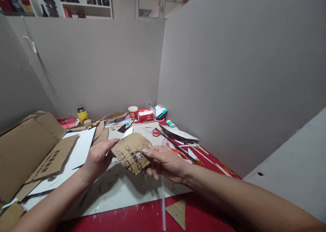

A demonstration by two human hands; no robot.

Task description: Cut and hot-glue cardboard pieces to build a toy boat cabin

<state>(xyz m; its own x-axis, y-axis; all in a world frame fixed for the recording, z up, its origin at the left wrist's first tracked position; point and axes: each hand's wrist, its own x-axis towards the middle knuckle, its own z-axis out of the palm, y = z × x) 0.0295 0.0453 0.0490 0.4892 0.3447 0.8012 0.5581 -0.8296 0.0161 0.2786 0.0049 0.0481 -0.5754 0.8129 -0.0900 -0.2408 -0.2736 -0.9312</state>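
A torn-edged piece of brown cardboard (131, 150) with black printing is held up over the work surface between both hands. My left hand (99, 157) pinches its left edge, thumb and fingers closed. On the opposite side my right hand (165, 162) grips the right edge, thumb on the printed face and fingers curled behind it. Below the piece lies a whitish board (109, 201) strewn with small scraps. Red-handled scissors (157, 132) rest beyond my right hand, and a clear stick (163, 205) and a cardboard triangle (177, 213) lie near the front.
A large cardboard box (28, 147) and printed cardboard sheet (53, 157) occupy the left. Along the back stand a yellow bottle (82, 115), a paper cup (132, 112) and a red tissue box (145, 115). Thin wooden sticks (212, 162) lie at right, beside a grey partition (229, 72).
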